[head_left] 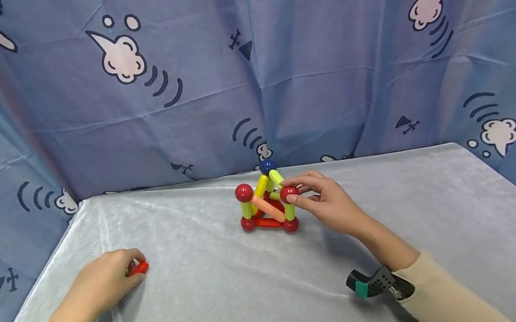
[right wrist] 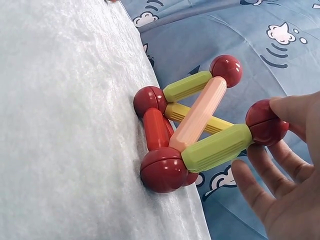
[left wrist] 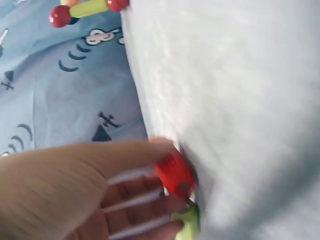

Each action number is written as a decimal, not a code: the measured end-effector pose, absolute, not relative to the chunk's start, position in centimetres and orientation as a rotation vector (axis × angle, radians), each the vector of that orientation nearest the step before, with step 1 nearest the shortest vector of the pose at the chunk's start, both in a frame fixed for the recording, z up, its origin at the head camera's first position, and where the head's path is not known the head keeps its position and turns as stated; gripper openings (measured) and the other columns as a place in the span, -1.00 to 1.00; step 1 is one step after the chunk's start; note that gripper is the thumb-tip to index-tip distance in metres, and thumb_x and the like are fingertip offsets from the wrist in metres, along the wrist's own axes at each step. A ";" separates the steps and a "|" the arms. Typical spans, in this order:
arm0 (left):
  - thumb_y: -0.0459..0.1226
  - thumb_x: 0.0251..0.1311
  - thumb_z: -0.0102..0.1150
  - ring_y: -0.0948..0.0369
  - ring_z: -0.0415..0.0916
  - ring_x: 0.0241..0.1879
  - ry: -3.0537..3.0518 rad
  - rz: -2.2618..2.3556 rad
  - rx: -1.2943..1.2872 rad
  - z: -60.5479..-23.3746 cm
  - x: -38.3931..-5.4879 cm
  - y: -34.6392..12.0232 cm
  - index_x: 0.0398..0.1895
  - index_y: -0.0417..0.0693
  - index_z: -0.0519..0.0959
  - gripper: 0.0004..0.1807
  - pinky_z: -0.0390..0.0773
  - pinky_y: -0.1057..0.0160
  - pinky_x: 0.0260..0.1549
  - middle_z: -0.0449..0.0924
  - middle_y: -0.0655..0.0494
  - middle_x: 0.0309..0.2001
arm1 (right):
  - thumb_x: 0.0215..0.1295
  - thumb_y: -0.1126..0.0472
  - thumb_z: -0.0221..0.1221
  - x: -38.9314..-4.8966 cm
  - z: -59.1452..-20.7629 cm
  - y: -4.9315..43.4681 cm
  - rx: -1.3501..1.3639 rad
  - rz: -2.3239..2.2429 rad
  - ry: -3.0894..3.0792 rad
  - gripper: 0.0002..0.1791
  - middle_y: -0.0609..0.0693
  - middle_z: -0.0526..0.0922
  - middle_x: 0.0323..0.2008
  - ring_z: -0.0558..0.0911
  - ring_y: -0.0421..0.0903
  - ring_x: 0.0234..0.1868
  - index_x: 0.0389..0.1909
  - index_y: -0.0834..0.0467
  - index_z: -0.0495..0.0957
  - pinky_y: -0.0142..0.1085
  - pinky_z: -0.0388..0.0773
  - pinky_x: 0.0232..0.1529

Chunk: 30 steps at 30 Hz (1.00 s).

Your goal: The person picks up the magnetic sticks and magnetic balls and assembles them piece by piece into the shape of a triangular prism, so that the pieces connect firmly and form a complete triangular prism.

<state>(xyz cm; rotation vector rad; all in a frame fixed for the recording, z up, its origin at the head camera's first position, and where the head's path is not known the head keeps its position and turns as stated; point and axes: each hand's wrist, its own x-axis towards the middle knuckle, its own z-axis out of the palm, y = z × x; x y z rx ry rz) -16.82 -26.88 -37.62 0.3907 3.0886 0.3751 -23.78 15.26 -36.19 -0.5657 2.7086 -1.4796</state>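
A small frame of magnetic sticks and balls stands on the table. My right hand [head_left: 334, 205] pinches its upper right red ball [right wrist: 265, 122], which tops an upright green stick [right wrist: 217, 147]. A peach stick [head_left: 267, 208] slants across the front, from the upper left red ball [head_left: 244, 193] down to the lower right red ball [head_left: 291, 225]. At the back top sits a blue ball [head_left: 267, 167], joined to a yellow stick [head_left: 261, 186]. Far to the left, my left hand [head_left: 106, 280] holds a red stick [left wrist: 175, 172] at the tabletop; a green stick [left wrist: 187, 222] shows beside its fingertips.
A pale grey cloth [head_left: 220, 304] with a seam at the left covers the table. Behind it hangs a blue patterned curtain [head_left: 201, 68], close to the back of the frame. Black straps [head_left: 381, 283] sit at the wrists.
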 end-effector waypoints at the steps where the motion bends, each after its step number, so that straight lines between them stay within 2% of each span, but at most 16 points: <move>1: -0.28 0.10 0.40 0.31 0.45 -0.44 3.099 0.387 0.414 -37.4 -17.0 -26.4 -0.19 0.01 0.69 -0.81 0.44 0.19 -0.45 0.61 0.27 -0.42 | 0.42 0.06 0.23 -23.8 -36.2 15.2 -0.566 -1.477 2.707 -0.61 0.05 0.54 0.14 0.56 0.05 0.18 0.21 0.02 0.60 -0.02 0.64 0.16; 7: -0.28 0.24 0.35 0.30 0.57 -0.31 3.115 0.608 0.630 -35.9 -18.4 -22.3 -0.02 0.00 0.70 -0.75 0.54 0.22 -0.34 0.72 0.21 -0.23 | 0.42 0.06 0.23 -23.7 -36.1 15.2 -0.556 -1.468 2.716 -0.61 0.05 0.54 0.14 0.55 0.05 0.19 0.22 0.02 0.60 -0.01 0.63 0.16; 15: -0.25 0.33 0.28 0.32 0.62 -0.24 3.013 0.903 0.771 -34.2 -20.4 -17.1 0.23 0.13 0.60 -0.60 0.63 0.26 -0.22 0.72 0.21 -0.04 | 0.43 0.07 0.22 -23.6 -36.1 15.0 -0.553 -1.482 2.711 -0.62 0.06 0.53 0.15 0.55 0.05 0.20 0.22 0.01 0.60 -0.03 0.63 0.14; 22: -0.26 0.31 0.31 0.26 0.63 -0.21 3.069 0.980 0.987 -32.3 -21.9 -13.2 0.18 0.10 0.64 -0.63 0.68 0.17 -0.13 0.72 0.19 0.01 | 0.43 0.06 0.22 -23.6 -36.0 15.0 -0.560 -1.472 2.725 -0.62 0.06 0.53 0.15 0.55 0.05 0.19 0.22 0.01 0.60 -0.03 0.64 0.14; 26: -0.31 0.26 0.35 0.24 0.61 -0.21 3.093 0.981 1.187 -31.5 -22.8 -11.2 0.17 0.09 0.65 -0.60 0.66 0.21 -0.19 0.73 0.16 -0.04 | 0.44 0.06 0.21 -23.6 -36.1 15.1 -0.567 -1.489 2.716 -0.62 0.07 0.53 0.15 0.56 0.05 0.18 0.22 0.03 0.59 -0.02 0.64 0.14; 30: -0.34 0.24 0.36 0.24 0.58 -0.26 3.119 0.949 1.233 -31.4 -23.5 -9.8 0.17 0.10 0.66 -0.58 0.64 0.28 -0.25 0.72 0.15 -0.08 | 0.43 0.06 0.22 -23.6 -36.4 15.0 -0.579 -1.502 2.708 -0.61 0.07 0.53 0.15 0.57 0.06 0.17 0.22 0.04 0.59 -0.02 0.64 0.15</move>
